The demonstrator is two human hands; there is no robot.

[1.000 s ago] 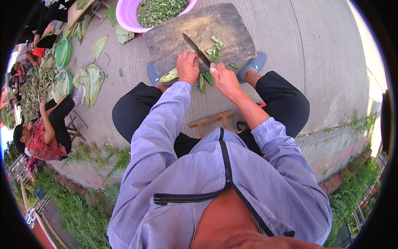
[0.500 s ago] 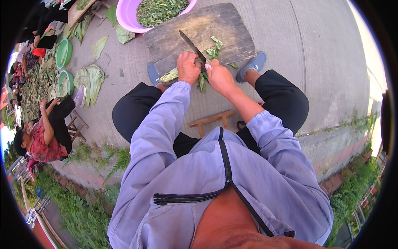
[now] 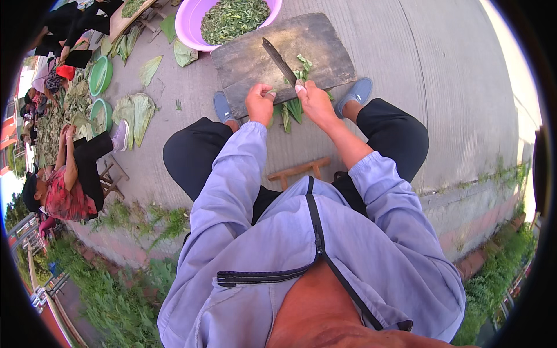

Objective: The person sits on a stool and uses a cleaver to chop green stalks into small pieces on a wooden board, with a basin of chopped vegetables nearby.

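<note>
My right hand (image 3: 316,104) grips a knife (image 3: 279,61), its dark blade slanting up and left over the wooden chopping board (image 3: 243,72). My left hand (image 3: 260,104) is at the board's near edge, left of the knife. Its fingers are curled with the thumb against them; what lies between them is too small to name. Long green leaves (image 3: 295,109) stick out over the near edge between both hands. Chopped green pieces (image 3: 303,66) lie on the board just right of the blade.
A purple basin (image 3: 188,26) of chopped greens stands behind the board. Green basins (image 3: 101,76), loose large leaves (image 3: 139,116) and a seated person (image 3: 69,191) are to the left. A wooden stool bar (image 3: 299,169) shows between my knees.
My left hand has come away from the knife and leaves, to the left. The pale stalk ends beside it no longer show. The knife has shifted slightly right, and the whole view has shifted.
</note>
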